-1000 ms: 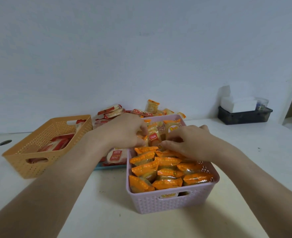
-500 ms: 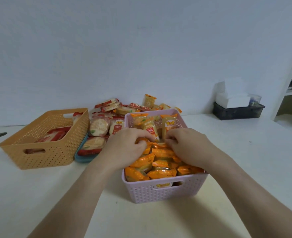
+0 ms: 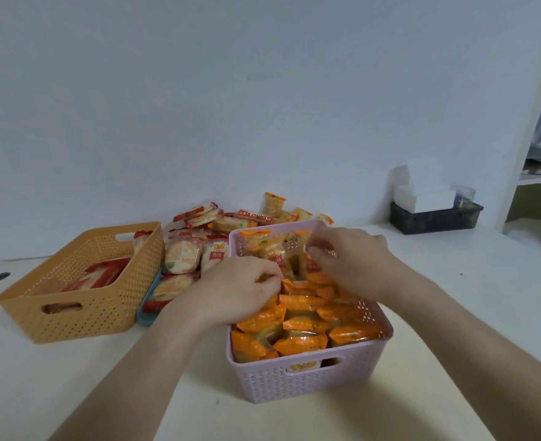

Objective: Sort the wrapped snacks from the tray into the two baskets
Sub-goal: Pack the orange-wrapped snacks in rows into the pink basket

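Snacks (image 3: 304, 323) in glossy orange wrappers with crimped ends fill the pink basket (image 3: 294, 380). At its far end the right hand (image 3: 352, 259) pinches an upright packet (image 3: 312, 265). The left hand (image 3: 240, 291) curls among the wrappers, grip unclear. Red-wrapped round crackers (image 3: 181, 256) heap the blue tray (image 3: 146, 313) left of it.

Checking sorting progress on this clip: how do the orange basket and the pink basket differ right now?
The orange basket holds a low layer of red-wrapped snacks; the pink basket is packed to its rim with orange-wrapped snacks. The left hand and right hand both reach into the pink basket; neither touches the orange basket. Both are perforated plastic with a handle slot, standing on the white table.
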The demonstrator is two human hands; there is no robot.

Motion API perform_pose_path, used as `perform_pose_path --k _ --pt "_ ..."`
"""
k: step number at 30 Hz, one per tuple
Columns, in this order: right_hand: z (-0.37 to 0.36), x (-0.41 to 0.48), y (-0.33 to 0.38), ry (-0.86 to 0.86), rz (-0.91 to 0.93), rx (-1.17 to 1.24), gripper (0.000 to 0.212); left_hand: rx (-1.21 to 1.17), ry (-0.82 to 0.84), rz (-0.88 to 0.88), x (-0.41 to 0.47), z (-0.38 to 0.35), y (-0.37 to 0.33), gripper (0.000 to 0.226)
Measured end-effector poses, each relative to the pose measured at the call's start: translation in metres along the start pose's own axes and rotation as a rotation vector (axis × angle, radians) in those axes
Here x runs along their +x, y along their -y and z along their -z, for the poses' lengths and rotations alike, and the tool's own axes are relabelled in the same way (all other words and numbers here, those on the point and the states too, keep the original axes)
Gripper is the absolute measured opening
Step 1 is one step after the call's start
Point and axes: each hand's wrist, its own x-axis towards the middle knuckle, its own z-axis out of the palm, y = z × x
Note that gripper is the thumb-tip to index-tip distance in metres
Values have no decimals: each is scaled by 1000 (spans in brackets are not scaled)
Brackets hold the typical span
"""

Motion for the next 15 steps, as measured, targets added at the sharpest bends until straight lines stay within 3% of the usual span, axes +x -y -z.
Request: perform_pose_path --k 2,6,11,15 --pt "9 15 -8 -9 15 26 21 -56 -106 -11 2 5 1 27" --pt "7 45 -17 64 74 -179 30 -59 -336 -6 20 17 4 20" --pt "-18 60 -18 113 187 -448 40 125 -282 -34 57 13 8 22" --pt "-21 59 -19 68 201 -455 34 121 -268 -62 68 6 12 28"
